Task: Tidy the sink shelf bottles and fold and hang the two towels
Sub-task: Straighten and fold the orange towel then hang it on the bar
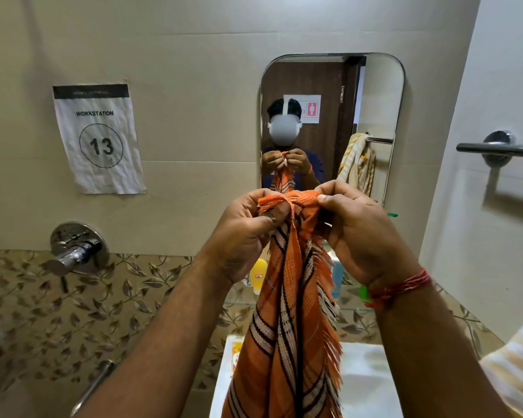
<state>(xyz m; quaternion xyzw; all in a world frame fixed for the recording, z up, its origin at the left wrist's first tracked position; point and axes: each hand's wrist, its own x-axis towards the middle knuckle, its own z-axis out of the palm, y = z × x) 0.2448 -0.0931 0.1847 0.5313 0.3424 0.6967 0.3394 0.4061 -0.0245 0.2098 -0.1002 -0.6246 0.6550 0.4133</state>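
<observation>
Both hands are raised in front of the mirror (332,116), close together, each pinching the top edge of the orange striped towel (287,312). Left hand (242,236) has its thumb and curled fingers closed on a bunched, fringed corner of the cloth; right hand (357,230) grips the neighbouring fold between thumb and forefinger, with a red thread band (396,289) round its wrist. Between the two hands the towel's edge is gathered into a small hump, and from there the cloth hangs straight down below them, its black and white stripes and frayed fringe running down to the bottom of the view.

Behind the hanging towel, below the hands, is a glass shelf (242,303) carrying a small yellow bottle (258,274) just under the left wrist and a blue item (337,276) just under the right hand; both are partly hidden by the cloth. A green object (363,292) shows beside the right wrist, too covered to identify. Lower still lies the white sink (372,378).

Far to the right of the right hand, a chrome towel rail (498,149) is fixed to the side wall. At the lower right edge, beside the right forearm, a cream striped towel (517,366) shows in part. To the left of the left hand, a chrome wall tap (76,251) sits near the leaf-patterned tiles, and above it a paper sign (98,137) reads "WORKSTATION 13".
</observation>
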